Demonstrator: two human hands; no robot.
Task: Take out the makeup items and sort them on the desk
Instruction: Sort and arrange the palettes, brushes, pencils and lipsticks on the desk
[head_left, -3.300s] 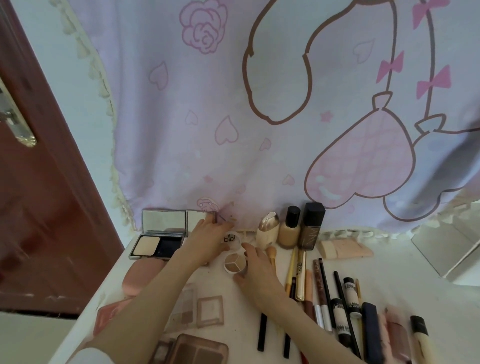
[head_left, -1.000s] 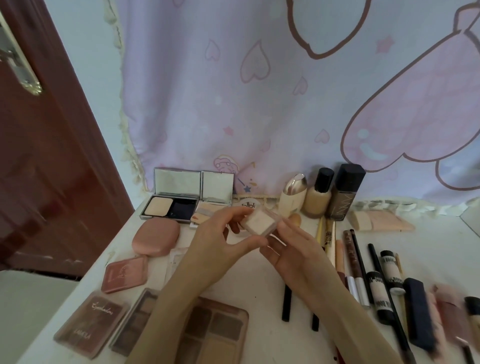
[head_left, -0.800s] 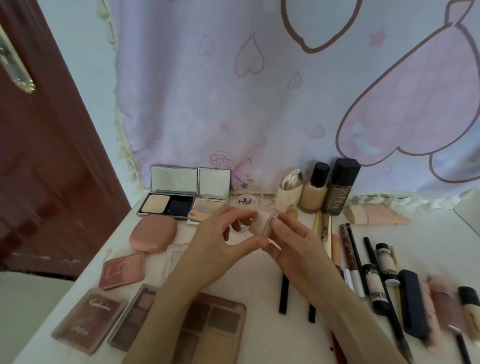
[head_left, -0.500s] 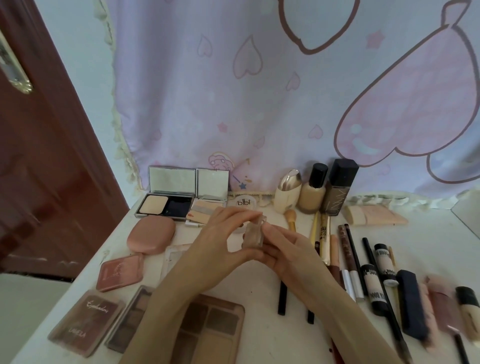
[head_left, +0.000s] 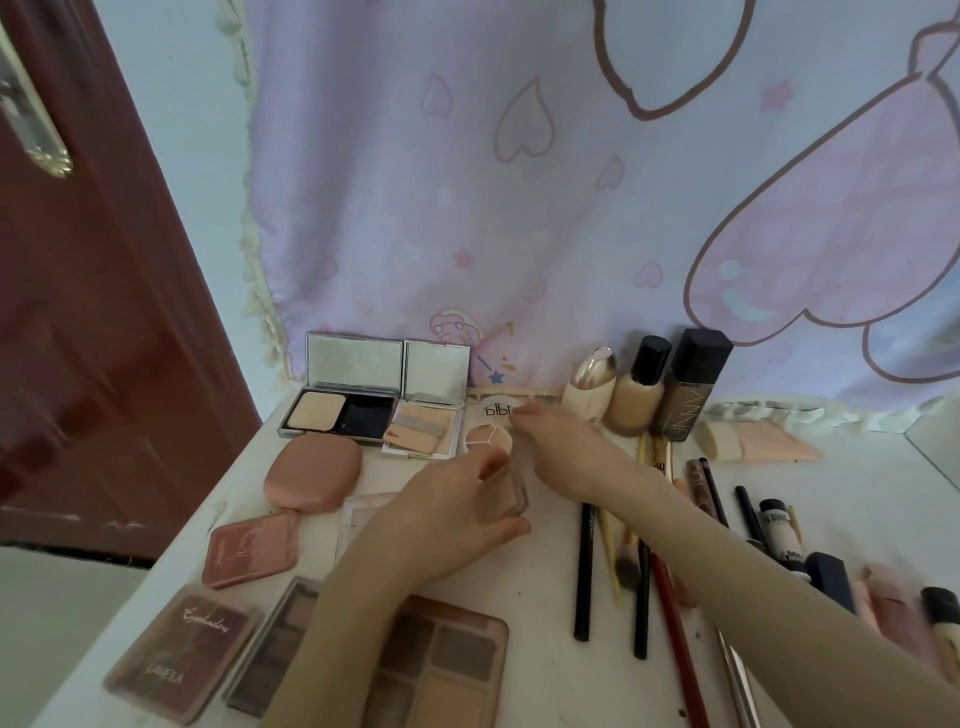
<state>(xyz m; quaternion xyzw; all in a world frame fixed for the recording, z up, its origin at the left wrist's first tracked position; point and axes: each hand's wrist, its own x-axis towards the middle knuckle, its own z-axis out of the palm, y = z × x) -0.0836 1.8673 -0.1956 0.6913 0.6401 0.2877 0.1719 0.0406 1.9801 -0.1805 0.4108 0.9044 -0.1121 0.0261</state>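
At desk (head_left: 545, 587) centre | left hand (head_left: 447, 525) pinched small clear compact (head_left: 517, 493) on edge | right hand (head_left: 558, 441), fingers straight, touched round concealer pot (head_left: 488, 439) at 12 o'clock | compact likely light, rigid, slippery: grip opposite edges.

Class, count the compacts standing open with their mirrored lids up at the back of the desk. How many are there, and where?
2. The larger compact stands at the back left; the smaller compact sits right beside it, left of the round pot. None seem hidden.
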